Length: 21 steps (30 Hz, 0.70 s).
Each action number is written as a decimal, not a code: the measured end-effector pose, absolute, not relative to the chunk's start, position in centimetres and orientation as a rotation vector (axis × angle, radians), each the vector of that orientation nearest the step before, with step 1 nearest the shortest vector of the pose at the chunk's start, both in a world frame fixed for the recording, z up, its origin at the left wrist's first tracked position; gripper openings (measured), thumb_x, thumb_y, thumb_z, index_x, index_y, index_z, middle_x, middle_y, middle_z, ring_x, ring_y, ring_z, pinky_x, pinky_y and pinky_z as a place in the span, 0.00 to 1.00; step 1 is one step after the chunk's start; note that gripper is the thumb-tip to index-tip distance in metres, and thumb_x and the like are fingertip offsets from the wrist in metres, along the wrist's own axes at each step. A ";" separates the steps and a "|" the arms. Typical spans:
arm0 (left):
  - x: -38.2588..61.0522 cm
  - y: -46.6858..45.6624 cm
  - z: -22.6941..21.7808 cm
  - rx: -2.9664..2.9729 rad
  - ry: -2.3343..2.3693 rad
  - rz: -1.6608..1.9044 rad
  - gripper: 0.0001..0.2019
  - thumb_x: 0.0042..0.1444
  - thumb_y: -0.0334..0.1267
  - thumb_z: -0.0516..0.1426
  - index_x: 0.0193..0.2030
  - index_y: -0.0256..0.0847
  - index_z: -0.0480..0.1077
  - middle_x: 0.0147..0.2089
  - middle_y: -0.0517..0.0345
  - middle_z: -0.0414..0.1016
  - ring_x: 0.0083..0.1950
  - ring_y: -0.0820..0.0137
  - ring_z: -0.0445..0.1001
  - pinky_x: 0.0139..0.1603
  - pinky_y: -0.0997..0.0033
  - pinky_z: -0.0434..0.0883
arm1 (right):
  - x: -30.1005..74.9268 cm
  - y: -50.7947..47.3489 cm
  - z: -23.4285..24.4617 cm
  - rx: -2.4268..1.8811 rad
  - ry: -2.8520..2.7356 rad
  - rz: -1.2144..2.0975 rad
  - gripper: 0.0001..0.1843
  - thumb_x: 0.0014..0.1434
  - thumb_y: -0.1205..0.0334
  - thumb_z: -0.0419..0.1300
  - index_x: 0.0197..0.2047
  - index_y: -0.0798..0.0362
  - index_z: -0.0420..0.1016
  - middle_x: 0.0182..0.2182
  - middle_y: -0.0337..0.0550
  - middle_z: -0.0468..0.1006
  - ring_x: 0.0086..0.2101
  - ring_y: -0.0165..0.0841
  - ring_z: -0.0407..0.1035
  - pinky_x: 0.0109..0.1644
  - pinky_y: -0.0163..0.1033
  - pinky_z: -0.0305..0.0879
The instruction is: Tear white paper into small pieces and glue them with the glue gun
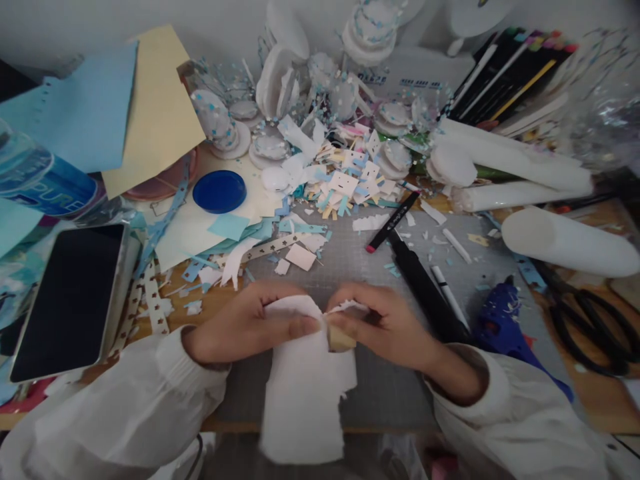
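Note:
Both hands grip a white sheet of paper (303, 407) over the front of the grey cutting mat. My left hand (265, 320) pinches its top edge, thumb in front. My right hand (380, 323) is closed on the upper right part, its fingertips almost meeting the left ones. The sheet hangs down past the table edge, and its right edge is ragged. Just under my right fingertips shows a small yellowish piece (341, 339); whether it is held or stuck to the sheet I cannot tell.
Right of the hands lie a black marker (393, 222), a blue glue gun (500, 313) and black scissors (590, 320). A phone (70, 300), a bottle (47, 180) and a blue lid (220, 191) are at left. Small paper cutouts (345, 180) pile up behind the mat (340, 247).

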State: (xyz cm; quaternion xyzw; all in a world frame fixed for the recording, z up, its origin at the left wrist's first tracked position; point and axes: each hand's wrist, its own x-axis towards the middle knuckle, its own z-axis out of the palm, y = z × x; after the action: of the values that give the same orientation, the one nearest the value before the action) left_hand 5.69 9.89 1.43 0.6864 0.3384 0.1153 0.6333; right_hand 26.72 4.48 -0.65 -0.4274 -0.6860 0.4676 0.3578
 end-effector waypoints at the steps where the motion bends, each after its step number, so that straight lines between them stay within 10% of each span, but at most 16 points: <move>1: 5.6 9.9 1.4 1.568 0.780 0.269 0.09 0.56 0.41 0.59 0.34 0.36 0.75 0.29 0.60 0.75 0.32 0.73 0.70 0.31 0.78 0.65 | 26.8 4.5 -0.6 -1.132 -1.688 1.335 0.09 0.62 0.56 0.59 0.35 0.52 0.71 0.26 0.35 0.70 0.25 0.24 0.62 0.26 0.30 0.56; 21: 6.1 9.5 1.7 1.680 0.675 0.147 0.07 0.54 0.35 0.59 0.34 0.35 0.77 0.32 0.56 0.80 0.32 0.73 0.75 0.31 0.81 0.67 | 27.0 4.6 -0.7 -1.178 -1.809 1.792 0.15 0.58 0.51 0.61 0.35 0.55 0.74 0.20 0.30 0.59 0.22 0.22 0.52 0.23 0.28 0.47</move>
State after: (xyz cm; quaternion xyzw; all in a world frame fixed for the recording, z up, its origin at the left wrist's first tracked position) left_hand 6.05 9.51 1.72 0.7293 0.2929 0.0639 0.6150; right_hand 26.99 4.56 -0.75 -0.4140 -0.6358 0.6296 0.1672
